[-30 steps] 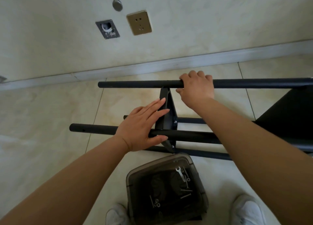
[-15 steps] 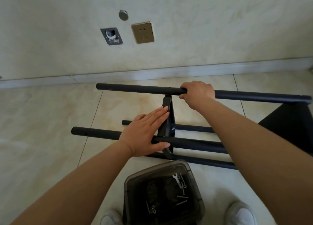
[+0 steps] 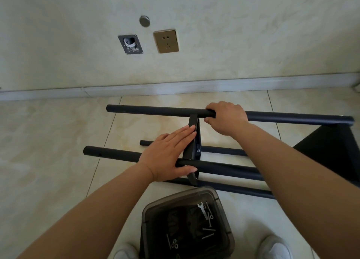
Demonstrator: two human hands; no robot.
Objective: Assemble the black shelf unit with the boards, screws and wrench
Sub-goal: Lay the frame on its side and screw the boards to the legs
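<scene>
Shelf unit under both hands

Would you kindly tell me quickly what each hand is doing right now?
Left hand: open, fingers straight, pressing the black board.
Right hand: closed round the far black pole.

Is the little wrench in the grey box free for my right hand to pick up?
Probably yes: the wrench lies uncovered in the open box, but the right hand grips a pole.
</scene>
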